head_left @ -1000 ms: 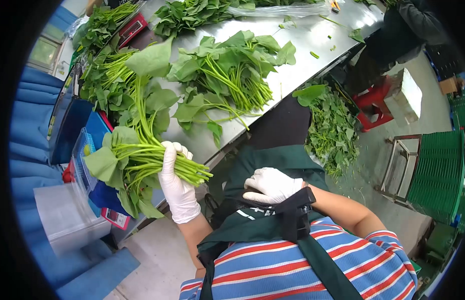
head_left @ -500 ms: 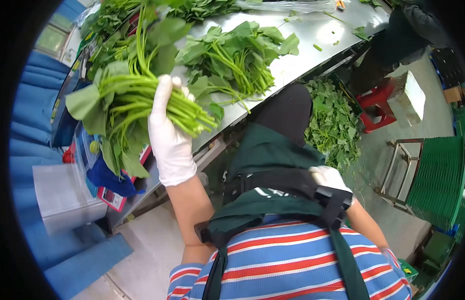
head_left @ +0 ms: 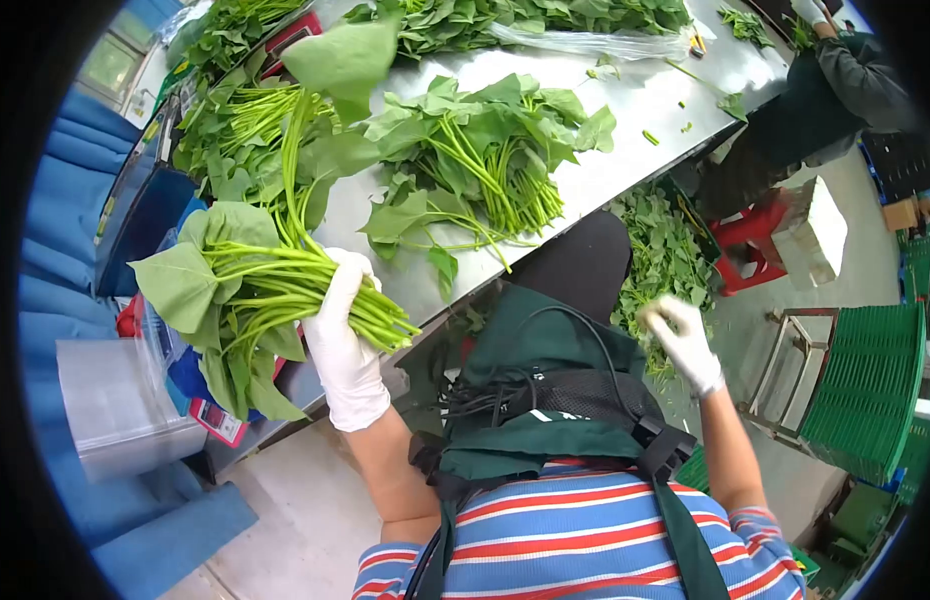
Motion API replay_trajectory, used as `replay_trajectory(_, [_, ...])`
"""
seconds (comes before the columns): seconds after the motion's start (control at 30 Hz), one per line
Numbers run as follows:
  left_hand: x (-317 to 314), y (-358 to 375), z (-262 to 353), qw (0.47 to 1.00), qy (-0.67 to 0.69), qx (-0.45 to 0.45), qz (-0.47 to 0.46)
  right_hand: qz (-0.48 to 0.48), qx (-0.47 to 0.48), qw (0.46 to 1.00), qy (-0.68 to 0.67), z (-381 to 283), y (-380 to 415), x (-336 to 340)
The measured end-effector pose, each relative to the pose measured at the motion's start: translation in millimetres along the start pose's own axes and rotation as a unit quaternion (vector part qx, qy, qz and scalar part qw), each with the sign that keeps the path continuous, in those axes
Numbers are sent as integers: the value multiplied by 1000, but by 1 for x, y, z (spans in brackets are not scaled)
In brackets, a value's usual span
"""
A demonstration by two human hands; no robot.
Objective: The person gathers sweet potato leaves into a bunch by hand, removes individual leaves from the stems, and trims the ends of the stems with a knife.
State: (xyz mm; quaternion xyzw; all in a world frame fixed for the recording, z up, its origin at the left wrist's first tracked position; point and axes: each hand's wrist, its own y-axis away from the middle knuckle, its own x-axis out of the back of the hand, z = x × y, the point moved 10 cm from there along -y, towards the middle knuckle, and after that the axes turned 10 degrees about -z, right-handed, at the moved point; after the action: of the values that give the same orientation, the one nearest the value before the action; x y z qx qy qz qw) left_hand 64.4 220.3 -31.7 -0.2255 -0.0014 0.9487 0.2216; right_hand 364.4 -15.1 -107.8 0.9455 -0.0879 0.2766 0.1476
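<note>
My left hand [head_left: 347,340], in a white glove, is closed around the stems of a bunch of leafy greens [head_left: 285,285]. The cut stem ends point right and the broad leaves hang to the left, above the table's near edge. A longer stem with large leaves [head_left: 303,160] rises behind the bunch. My right hand [head_left: 682,342], also gloved, is raised to the right of my apron with its fingers curled in; whether anything is between them does not show. Another pile of greens [head_left: 495,165] lies on the metal table beyond my left hand.
More greens cover the far side of the metal table [head_left: 640,95], beside a clear plastic bag [head_left: 585,42]. Loose leaves [head_left: 660,250] fill a crate below the table. A co-worker's sleeve [head_left: 865,85], red stool [head_left: 750,240], white box [head_left: 813,232] and green crates [head_left: 865,380] are right.
My right hand has moved up and away from my waist. My left hand, still gripping the greens, sits slightly lower in view. A co-worker's gloved hand has come into view at top right.
</note>
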Motion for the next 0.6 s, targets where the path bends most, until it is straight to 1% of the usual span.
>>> replay_trajectory(0.03, [7, 2, -3, 999, 18, 5, 38, 19, 90, 994, 64, -34, -24, 6])
replay_trajectory(0.07, [14, 3, -4, 997, 37, 8, 74, 46, 116, 992, 36, -60, -44, 8])
replay_trajectory(0.1, [18, 2, -6, 997, 29, 10, 73, 68, 157, 985, 27, -86, -62, 5])
replay_trajectory(0.13, [20, 2, -6, 997, 31, 7, 76, 92, 225, 968, 62, -112, -78, -1])
replay_trajectory(0.17, [21, 2, -4, 997, 13, -3, 80, 66, 178, 977, 94, -132, -94, -11])
replay_trajectory(0.2, [23, 2, 0, 996, -5, -13, 83, 79, 175, 976, 106, -144, -110, -19])
replay_trajectory(0.27, [21, 2, 6, 997, -24, -21, 64, 97, 193, 943, 255, -153, -140, -38])
replay_trajectory(0.3, [22, 3, 7, 996, -22, -17, 90, 106, 193, 942, 253, -151, -145, -39])
replay_trajectory(0.33, [25, 4, 7, 993, -18, -14, 117, 126, 198, 929, 286, -151, -148, -39])
replay_trajectory(0.37, [28, 5, 5, 992, 2, -6, 126, 142, 203, 915, 319, -152, -149, -39])
replay_trajectory(0.4, [28, 1, 3, 992, 1, -5, 124, 144, 202, 915, 318, -155, -150, -34])
replay_trajectory(0.43, [27, -1, -2, 992, 24, 6, 122, 94, 148, 966, 189, -141, -157, -27])
replay_trajectory(0.47, [28, -2, -8, 992, 47, 19, 120, 42, 89, 994, 54, -129, -161, -26])
replay_trajectory(0.5, [31, -4, -16, 990, 67, 30, 118, 27, 52, 998, -31, -127, -159, -21])
replay_trajectory(0.53, [30, -7, -20, 991, 68, 30, 115, 30, 51, 998, -30, -131, -158, -19])
replay_trajectory(0.57, [27, -9, -25, 989, 82, 36, 114, 19, 74, 981, -180, -135, -157, -21])
replay_trajectory(0.6, [23, -10, -29, 988, 96, 42, 113, 8, 98, 941, -325, -138, -155, -24])
